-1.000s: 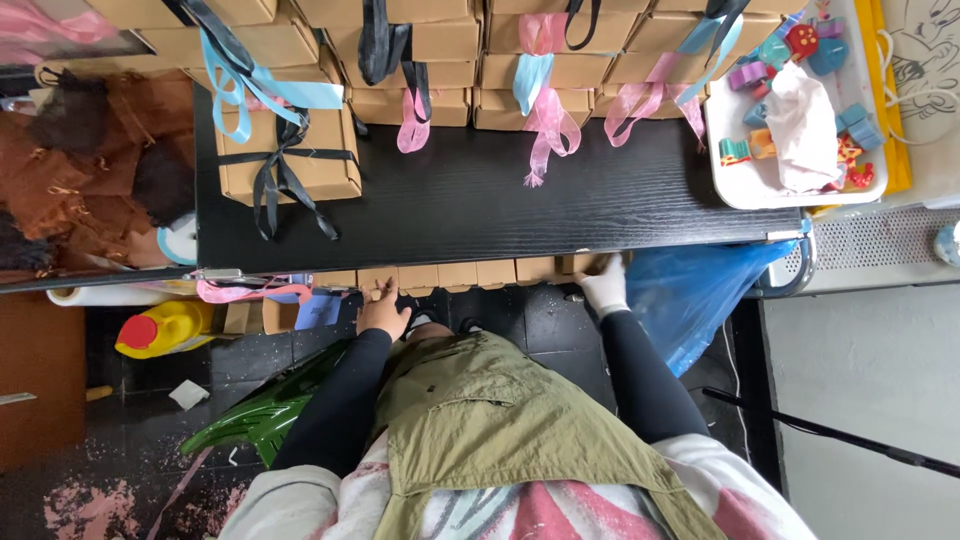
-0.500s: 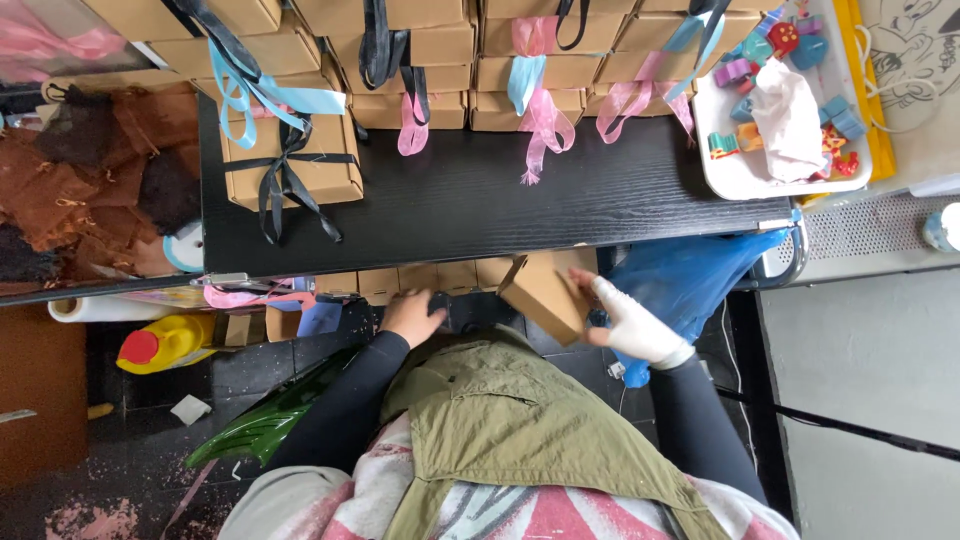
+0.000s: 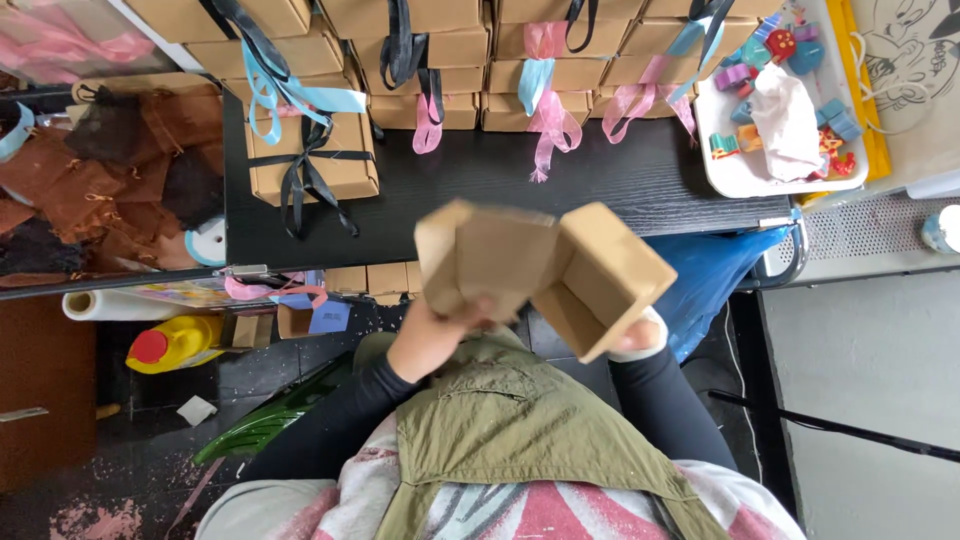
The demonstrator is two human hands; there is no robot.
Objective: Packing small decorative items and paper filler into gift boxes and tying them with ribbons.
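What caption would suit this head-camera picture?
Two hands, left and right, hold an open brown cardboard box above a black table.

Black wood-grain table point(image 3: 520, 190): rows of brown cardboard boxes point(image 3: 440, 60) along the far edge, trailing pink, blue and black ribbons; one ribbon-tied box stack point(image 3: 312, 150) at left; white tray point(image 3: 745, 175) of small coloured trinkets at right.

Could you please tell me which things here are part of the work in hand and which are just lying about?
In hand: left hand, right hand, cardboard box, ribboned boxes.
Lying about: yellow bottle, white tray, blue bag, brown pouches.
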